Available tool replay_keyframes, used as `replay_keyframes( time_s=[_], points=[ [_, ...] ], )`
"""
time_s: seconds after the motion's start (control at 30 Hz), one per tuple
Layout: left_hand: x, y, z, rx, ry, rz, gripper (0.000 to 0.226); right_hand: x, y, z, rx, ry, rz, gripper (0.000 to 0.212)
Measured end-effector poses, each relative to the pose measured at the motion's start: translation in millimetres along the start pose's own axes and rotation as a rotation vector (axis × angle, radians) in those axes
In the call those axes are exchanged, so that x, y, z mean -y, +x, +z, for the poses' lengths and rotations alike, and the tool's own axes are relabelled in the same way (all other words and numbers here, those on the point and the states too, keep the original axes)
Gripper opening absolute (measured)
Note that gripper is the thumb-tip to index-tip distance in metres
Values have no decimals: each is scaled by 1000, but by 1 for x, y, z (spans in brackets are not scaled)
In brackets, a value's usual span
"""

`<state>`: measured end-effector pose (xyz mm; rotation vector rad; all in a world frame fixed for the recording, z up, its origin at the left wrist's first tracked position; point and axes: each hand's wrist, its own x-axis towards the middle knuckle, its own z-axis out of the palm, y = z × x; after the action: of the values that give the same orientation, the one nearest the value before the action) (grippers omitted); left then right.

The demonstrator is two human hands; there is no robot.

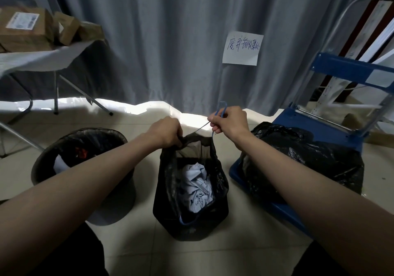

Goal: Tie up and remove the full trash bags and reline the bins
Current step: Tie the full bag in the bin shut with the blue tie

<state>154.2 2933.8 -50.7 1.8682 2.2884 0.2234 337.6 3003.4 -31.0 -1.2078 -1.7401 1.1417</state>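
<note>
Head view: my left hand [165, 132] grips the gathered rim of the black trash bag [189, 190] at frame centre, fingers curled round the plastic. My right hand [229, 122] pinches the blue drawstring [221, 110], fingers closed on it; a loop of the string stands above the knuckles and a taut length runs down to the bag's rim. Both hands sit close together above the bag mouth, not touching.

Bag condition: mouth partly open, crumpled white paper [199, 186] visible inside. The bag stands on the tiled floor [138, 250].

Lower left of centre: a grey bin [85, 169] with a black liner, holding some waste, just beside the bag. Right of centre: a second black bag [304, 160] rests on the blue platform cart [319, 124].

Upper left: a folding table [42, 60] carries cardboard boxes [27, 28]. Behind, a grey curtain [160, 41] bears a handwritten paper note [242, 48].
</note>
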Motion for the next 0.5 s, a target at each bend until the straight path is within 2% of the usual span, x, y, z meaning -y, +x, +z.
replay_keyframes(
  time_s=[0.2,0.33,0.4,0.5],
  points=[
    [-5,-8,18,265,162,-55,47,5,1,3,-41,56,-46,8],
    [-10,-4,10,253,136,-54,53,12,-2,7,70,138,-78,5],
    [-9,2,-1,159,-61,-37,47,13,-2,6,119,150,-93,4],
    [-14,5,-11,-19,-533,57,26,14,-3,6,172,158,-107,4]
  ],
)
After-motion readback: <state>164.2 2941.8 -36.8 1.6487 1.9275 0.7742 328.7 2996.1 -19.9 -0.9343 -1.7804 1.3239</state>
